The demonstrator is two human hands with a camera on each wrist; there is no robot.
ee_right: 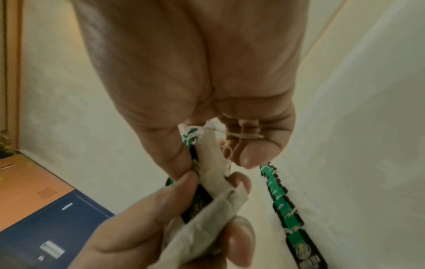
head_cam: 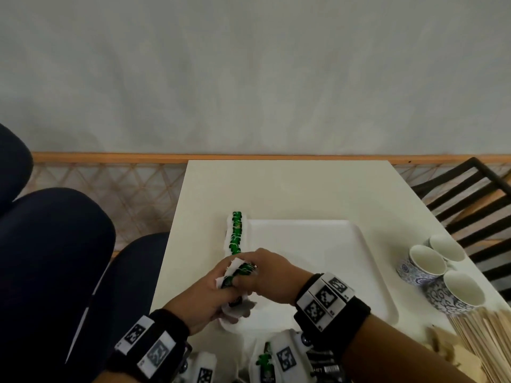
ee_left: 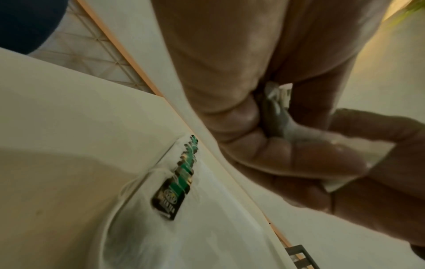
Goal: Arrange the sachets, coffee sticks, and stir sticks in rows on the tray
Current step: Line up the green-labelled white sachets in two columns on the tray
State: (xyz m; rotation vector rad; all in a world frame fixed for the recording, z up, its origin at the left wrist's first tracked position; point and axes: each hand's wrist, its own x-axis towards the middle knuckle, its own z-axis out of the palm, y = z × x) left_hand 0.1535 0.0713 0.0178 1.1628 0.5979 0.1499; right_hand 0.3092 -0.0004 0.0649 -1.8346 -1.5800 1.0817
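Over the tray's (head_cam: 326, 244) near-left corner, both hands (head_cam: 240, 283) pinch sachets (head_cam: 235, 272), count hidden.

I see the bundle of sachets (head_cam: 235, 275) only in part; my left hand (head_cam: 201, 297) and right hand (head_cam: 272, 275) cover most of it, so I cannot count the sachets in the bundle; the print on the row of sachets (head_cam: 235, 234) along the tray's left edge is too small to read from the head view, and the near end of the row is hidden behind my hands; the near left corner of the tray (head_cam: 387, 294) is likewise covered; the stir sticks (head_cam: 481, 344) run out of the picture at the right and lower edges; more sachets (head_cam: 265, 363) at the bottom edge are cut off and partly hidden by my right wrist; the left wrist view is blurred, so the label there is illegible.
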